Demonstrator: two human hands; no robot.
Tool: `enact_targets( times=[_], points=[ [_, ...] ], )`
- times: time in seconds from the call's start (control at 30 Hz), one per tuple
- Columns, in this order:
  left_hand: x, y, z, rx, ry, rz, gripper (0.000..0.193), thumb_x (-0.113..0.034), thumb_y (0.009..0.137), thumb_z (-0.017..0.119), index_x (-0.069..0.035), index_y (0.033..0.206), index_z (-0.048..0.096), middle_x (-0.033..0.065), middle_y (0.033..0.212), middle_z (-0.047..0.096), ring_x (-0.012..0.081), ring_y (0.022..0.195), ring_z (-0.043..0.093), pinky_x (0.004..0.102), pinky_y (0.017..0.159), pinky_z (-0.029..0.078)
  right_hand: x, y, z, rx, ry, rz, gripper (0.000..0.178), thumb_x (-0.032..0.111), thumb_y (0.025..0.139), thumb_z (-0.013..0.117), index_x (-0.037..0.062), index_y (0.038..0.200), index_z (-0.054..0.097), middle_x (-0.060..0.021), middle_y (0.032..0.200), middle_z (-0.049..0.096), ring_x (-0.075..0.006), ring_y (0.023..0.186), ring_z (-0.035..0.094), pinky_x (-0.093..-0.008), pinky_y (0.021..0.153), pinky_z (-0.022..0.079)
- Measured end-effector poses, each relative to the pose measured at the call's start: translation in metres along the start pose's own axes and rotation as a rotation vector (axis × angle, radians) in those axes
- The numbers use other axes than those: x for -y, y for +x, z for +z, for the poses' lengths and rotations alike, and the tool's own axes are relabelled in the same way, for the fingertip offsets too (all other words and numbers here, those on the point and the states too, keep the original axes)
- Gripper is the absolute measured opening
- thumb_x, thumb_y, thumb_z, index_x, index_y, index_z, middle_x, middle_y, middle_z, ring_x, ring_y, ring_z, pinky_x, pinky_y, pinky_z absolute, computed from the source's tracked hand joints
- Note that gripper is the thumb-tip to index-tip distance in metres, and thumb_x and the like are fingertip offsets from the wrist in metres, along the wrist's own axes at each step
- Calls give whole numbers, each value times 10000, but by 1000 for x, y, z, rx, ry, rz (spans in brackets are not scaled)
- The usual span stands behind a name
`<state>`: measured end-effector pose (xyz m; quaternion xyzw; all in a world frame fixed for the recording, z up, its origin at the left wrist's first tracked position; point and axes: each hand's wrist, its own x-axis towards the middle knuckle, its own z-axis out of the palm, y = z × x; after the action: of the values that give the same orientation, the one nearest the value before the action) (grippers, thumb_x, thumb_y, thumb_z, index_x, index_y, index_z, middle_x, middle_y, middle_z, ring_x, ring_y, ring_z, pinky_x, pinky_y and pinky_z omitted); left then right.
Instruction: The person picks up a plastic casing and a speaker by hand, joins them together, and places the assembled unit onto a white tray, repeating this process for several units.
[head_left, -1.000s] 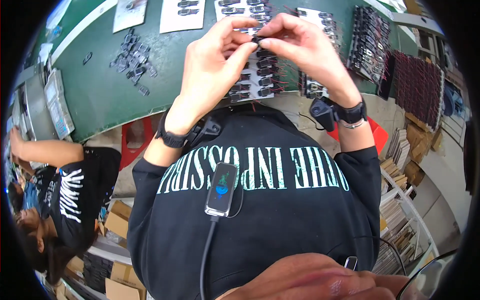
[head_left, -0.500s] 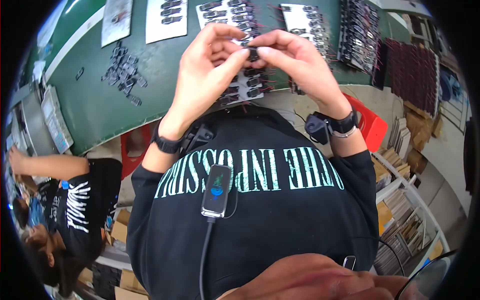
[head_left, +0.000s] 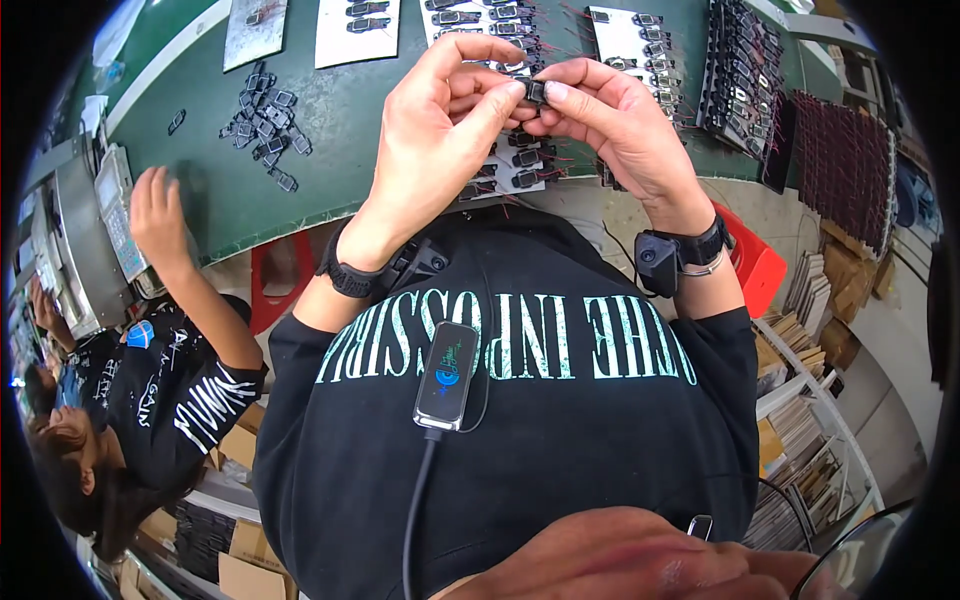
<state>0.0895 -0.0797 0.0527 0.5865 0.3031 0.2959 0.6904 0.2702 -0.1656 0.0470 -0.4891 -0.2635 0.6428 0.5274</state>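
Note:
Both my hands meet above a white board (head_left: 506, 190) that carries rows of small black parts with thin red wires. Between them is a small black rectangular part (head_left: 536, 92), with a paler face. The thumb and fingers of my left hand (head_left: 430, 135) pinch its left side. My right hand (head_left: 630, 125) grips the right side, thumb on top. Fingers hide part of it and much of the board below. Loose black parts lie in a pile (head_left: 268, 125) on the green table to the left, and a single black part (head_left: 177, 122) lies farther left.
Two more white boards (head_left: 355, 50) (head_left: 250, 48) stand left of centre, and another white board (head_left: 618, 38) right. Racks of wired parts (head_left: 740, 75) fill the far right. A co-worker's raised hand (head_left: 158, 215) is beside a machine (head_left: 75, 230). Red stools (head_left: 755, 265) (head_left: 280, 280) are below the table.
The whole view has shifted slightly, so the table appears lower and farther right. My hands still hold the black part, turned a little. The co-worker's arm has lifted toward the table's left edge.

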Motion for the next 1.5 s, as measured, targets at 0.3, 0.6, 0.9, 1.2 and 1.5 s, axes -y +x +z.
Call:
enact_targets(
  times=[0.3, 0.6, 0.9, 1.2, 1.5],
  points=[
    [4, 1, 11, -40, 152, 188, 201, 1, 926, 609, -8, 1127, 606, 51, 860, 719, 131, 816, 719, 254, 722, 572, -9, -7, 25, -234, -782, -484, 172, 76, 971, 575, -28, 1107, 558, -97, 990, 653, -183, 892, 671, -300, 814, 532],
    [-2, -5, 3, -24, 300, 233, 284, -14, 927, 612, -31, 1210, 621, 70, 1117, 693, 155, 1014, 686, 281, 779, 568, 35, 11, -48, -291, -1177, -498, 165, 104, 901, 656, 15, 1037, 627, -105, 923, 655, -263, 864, 635, -328, 782, 504],
    [2, -5, -6, -37, 195, 106, 283, -22, 938, 605, -26, 1220, 631, 76, 1162, 678, 154, 1041, 673, 274, 801, 565, 34, 25, -72, -333, -1542, -542, 138, 146, 885, 666, 59, 991, 679, -54, 923, 670, -254, 925, 602, -339, 845, 478],
    [1, -9, -32, -112, 163, 141, 230, -17, 960, 583, 18, 1178, 645, 90, 1164, 675, 161, 1031, 672, 271, 798, 570, 46, 30, -66, -336, -1572, -681, 134, 135, 888, 655, 58, 992, 690, -78, 930, 663, -287, 916, 610, -372, 829, 487],
    [-16, -25, -106, -549, 270, 310, 209, -52, 949, 619, -5, 1144, 677, 82, 1093, 705, 125, 925, 683, 257, 739, 560, 50, 52, -91, -118, -1768, -605, 151, 110, 874, 656, 21, 996, 642, -128, 939, 632, -333, 918, 614, -386, 800, 494]
  ],
)
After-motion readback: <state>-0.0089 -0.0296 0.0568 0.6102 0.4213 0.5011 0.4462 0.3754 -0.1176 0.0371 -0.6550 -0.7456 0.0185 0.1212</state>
